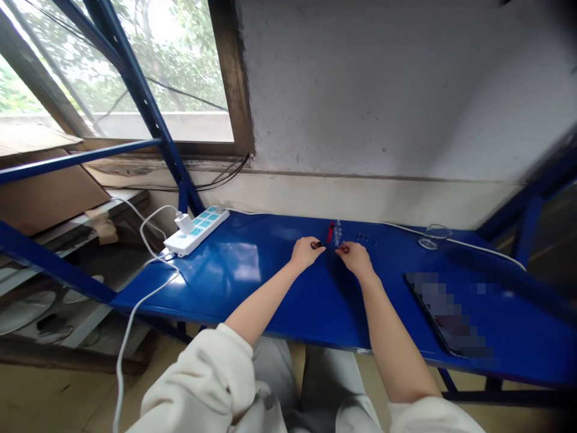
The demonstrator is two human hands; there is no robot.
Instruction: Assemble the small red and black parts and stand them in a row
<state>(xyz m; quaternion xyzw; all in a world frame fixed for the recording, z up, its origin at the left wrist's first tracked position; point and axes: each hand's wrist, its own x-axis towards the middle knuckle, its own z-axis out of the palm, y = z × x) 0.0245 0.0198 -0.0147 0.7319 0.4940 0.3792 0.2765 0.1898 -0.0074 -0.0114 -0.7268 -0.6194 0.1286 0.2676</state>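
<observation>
Over the blue table (279, 288), both my hands work close together. My left hand (305, 255) is closed in a pinch on a small dark object (317, 245), too small to name. A few centimetres to the right, my right hand (359, 262) pinches a small dark reddish object (344, 248), whose kind I cannot make out. Just beyond the fingers lies a narrow red object (330, 232). Beside it is a row of clear plastic pieces (338, 232). Several tiny clear pieces (363, 237) are scattered right of these.
A white power strip (198, 231) with a plugged-in adapter sits at the table's left, its cord hanging over the edge. Two round clear dishes (428, 243) and a white cable (487, 252) lie at the back right. A dark flat device (444, 319), partly blurred, lies at right.
</observation>
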